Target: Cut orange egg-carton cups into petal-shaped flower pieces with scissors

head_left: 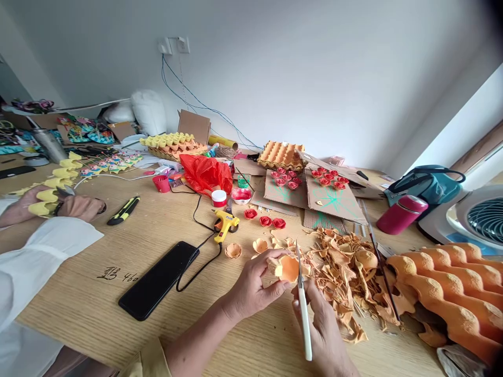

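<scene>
My left hand (257, 285) is closed around an orange egg-carton cup (290, 269), its open side facing me. In my right hand (320, 322) is a pair of white-handled scissors (305, 324), blades pointing up and away beside the cup's right edge. Whether the blades touch the cup I cannot tell. Just beyond my hands lie small orange cups cut like petals (233, 251). Orange carton scraps (341, 272) are heaped to the right. Three red paper flowers (265, 221) stand in a row farther back.
A yellow glue gun (226, 225) with its cord and a black phone (157, 280) lie left. Orange egg trays (451, 288) and a pink bottle (403, 214) stand right. Red flowers rest on cardboard (334, 196). At far left, a co-worker's hands (80, 207) cut yellow carton.
</scene>
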Available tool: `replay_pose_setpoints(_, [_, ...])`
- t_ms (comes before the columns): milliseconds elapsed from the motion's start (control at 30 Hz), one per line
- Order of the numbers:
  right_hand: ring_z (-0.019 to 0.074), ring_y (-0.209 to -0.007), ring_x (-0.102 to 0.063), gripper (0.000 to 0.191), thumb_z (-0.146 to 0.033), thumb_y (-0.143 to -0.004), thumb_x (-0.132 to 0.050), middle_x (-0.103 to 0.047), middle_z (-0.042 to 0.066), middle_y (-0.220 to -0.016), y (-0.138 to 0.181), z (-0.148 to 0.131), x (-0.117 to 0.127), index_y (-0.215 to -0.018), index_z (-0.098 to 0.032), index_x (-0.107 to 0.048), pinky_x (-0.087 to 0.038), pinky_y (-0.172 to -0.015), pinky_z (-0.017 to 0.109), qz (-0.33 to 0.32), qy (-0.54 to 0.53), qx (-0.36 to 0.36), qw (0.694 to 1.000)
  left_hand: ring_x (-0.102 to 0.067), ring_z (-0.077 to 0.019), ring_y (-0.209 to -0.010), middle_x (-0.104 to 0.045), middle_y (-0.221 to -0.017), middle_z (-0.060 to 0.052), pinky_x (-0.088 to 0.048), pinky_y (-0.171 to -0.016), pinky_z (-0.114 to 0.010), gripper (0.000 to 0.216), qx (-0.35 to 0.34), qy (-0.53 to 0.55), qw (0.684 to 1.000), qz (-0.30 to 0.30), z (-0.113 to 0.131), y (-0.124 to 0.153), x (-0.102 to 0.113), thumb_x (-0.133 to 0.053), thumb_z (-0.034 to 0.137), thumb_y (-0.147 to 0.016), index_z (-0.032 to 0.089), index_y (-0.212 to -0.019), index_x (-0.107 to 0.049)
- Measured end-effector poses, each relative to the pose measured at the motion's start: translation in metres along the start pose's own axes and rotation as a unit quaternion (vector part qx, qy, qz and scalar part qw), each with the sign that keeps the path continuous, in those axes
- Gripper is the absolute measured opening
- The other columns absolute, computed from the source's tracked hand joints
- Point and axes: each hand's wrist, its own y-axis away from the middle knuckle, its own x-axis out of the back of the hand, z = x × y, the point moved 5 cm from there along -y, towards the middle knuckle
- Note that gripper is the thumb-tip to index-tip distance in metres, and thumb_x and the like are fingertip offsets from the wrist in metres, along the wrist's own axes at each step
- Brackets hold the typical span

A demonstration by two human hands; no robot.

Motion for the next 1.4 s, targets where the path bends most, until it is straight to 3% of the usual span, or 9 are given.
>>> replay_pose_setpoints(167, [0.0184, -0.069, -0.051, 0.030, -0.046, -0.099, -0.042, -0.058, 0.000, -0.074, 0.001, -0.005, -0.001, -0.081, -0.023, -0.051, -0.043, -0.064, 0.030, 0.029, -0.018, 0.011, 0.999, -0.067, -0.0192, -0.106, -0.064, -0.116, -0.008, -0.056, -0.093, -0.031, 0.040, 0.072, 0.112, 0.991, 0.011, -0.009, 0.002, -0.004, -0.069, 0.033, -0.086, 0.021, -0.121, -0.054])
replay_pose_setpoints(367, [0.0162, -0.063, -0.051, 0.027, -0.041, -0.099, -0.045, -0.056, -0.001, -0.071, 0.003, -0.006, -0.004, -0.081, -0.022, -0.052, -0.041, -0.059, 0.027, 0.050, -0.050, 0.022, 0.997, -0.066, -0.0201, -0.105, -0.065, -0.116, -0.008, -0.055, -0.094, -0.034, 0.047, 0.113, 0.201, 0.973, 0.001, -0.015, 0.000, -0.008, -0.072, 0.042, -0.083, 0.022, -0.121, -0.054])
replay_pose_setpoints(500, [0.0156, -0.061, -0.048, 0.032, -0.044, -0.099, -0.044, -0.052, -0.002, -0.068, 0.002, -0.007, -0.006, -0.077, -0.023, -0.050, -0.039, -0.056, 0.027, 0.044, -0.083, 0.018, 0.995, -0.065, -0.0196, -0.105, -0.065, -0.116, -0.008, -0.052, -0.095, -0.032, 0.041, 0.133, 0.242, 0.961, 0.001, -0.015, -0.002, -0.009, -0.073, 0.039, -0.083, 0.022, -0.116, -0.057])
replay_pose_setpoints(700, [0.0177, -0.068, -0.049, 0.032, -0.048, -0.100, -0.041, -0.053, 0.000, -0.075, 0.000, -0.010, -0.005, -0.083, -0.023, -0.051, -0.043, -0.061, 0.029, 0.025, -0.110, 0.000, 0.994, -0.063, -0.0169, -0.096, -0.062, -0.105, -0.005, -0.053, -0.087, -0.028, 0.041, 0.132, 0.243, 0.961, -0.013, -0.015, -0.001, -0.006, -0.078, 0.027, -0.079, 0.022, -0.116, -0.061])
replay_pose_setpoints(833, [0.0192, -0.072, -0.049, 0.031, -0.049, -0.100, -0.040, -0.053, 0.000, -0.078, 0.000, -0.010, -0.003, -0.085, -0.024, -0.050, -0.043, -0.065, 0.031, 0.022, -0.097, 0.006, 0.995, -0.061, -0.0195, -0.105, -0.061, -0.109, -0.005, -0.051, -0.093, -0.029, 0.043, 0.140, 0.215, 0.966, -0.028, -0.013, 0.000, -0.005, -0.080, 0.023, -0.075, 0.022, -0.115, -0.063])
replay_pose_setpoints(1133, [0.0176, -0.070, -0.047, 0.031, -0.050, -0.102, -0.039, -0.051, 0.000, -0.079, 0.004, -0.007, -0.012, -0.087, -0.024, -0.049, -0.042, -0.064, 0.030, 0.010, -0.145, 0.008, 0.989, -0.062, -0.0157, -0.095, -0.063, -0.104, -0.005, -0.049, -0.088, -0.027, 0.043, 0.173, 0.324, 0.930, -0.015, -0.012, 0.000, -0.014, -0.081, 0.027, -0.076, 0.020, -0.112, -0.058])
replay_pose_setpoints(1400, [0.0168, -0.067, -0.045, 0.038, -0.050, -0.102, -0.038, -0.050, 0.000, -0.074, 0.006, -0.011, -0.015, -0.078, -0.023, -0.049, -0.043, -0.062, 0.029, 0.031, -0.163, -0.008, 0.986, -0.063, -0.0167, -0.092, -0.064, -0.097, -0.002, -0.047, -0.086, -0.030, 0.041, 0.194, 0.329, 0.924, -0.001, -0.016, 0.001, -0.016, -0.080, 0.034, -0.077, 0.023, -0.108, -0.057])
